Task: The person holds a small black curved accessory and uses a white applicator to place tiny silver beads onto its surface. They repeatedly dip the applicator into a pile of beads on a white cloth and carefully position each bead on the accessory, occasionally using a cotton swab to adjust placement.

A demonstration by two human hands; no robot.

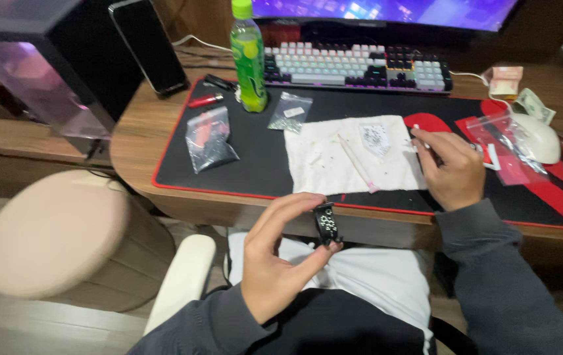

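Note:
My left hand pinches a small black piece studded with tiny pale stones between thumb and fingers, held below the desk's front edge over my lap. My right hand rests on the black desk mat at the right edge of a white cloth, fingers curled around a thin white stick-like tool. On the cloth lie a slim pink-white stick and a small clear bag of tiny stones.
A green bottle, a keyboard and a monitor stand at the back. Small plastic bags, a red pen, a phone and a white mouse lie around. A round stool stands at left.

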